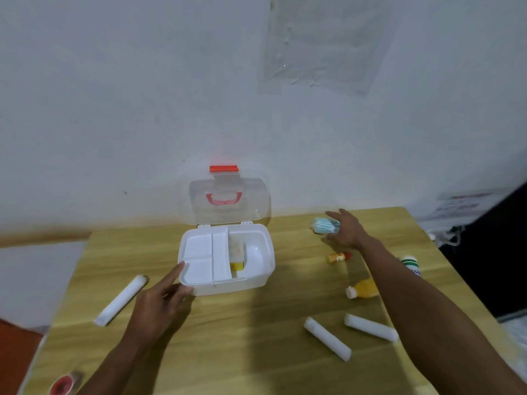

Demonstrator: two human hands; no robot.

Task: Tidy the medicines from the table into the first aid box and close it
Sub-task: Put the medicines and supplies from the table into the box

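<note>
The white first aid box [258, 276] stands open at the table's middle, its clear lid [228, 199] upright with a red handle and latch. A white tray insert fills its left part; a yellow-and-white packet [236, 256] lies in the right part. My left hand [159, 302] rests against the box's front left corner, forefinger on the rim. At the back right my right hand [346, 228] closes around a packet of blue face masks [325, 226] on the table. White gauze rolls lie at the left [121, 300] and front right [327, 338], [370, 327].
A small orange tube [338, 257], a yellow bottle with white cap [361, 289] and a green-and-white bottle [410, 265] lie on the wooden table [256, 352] under my right arm. A red tape roll [62, 384] sits at the front left corner. A wall stands behind.
</note>
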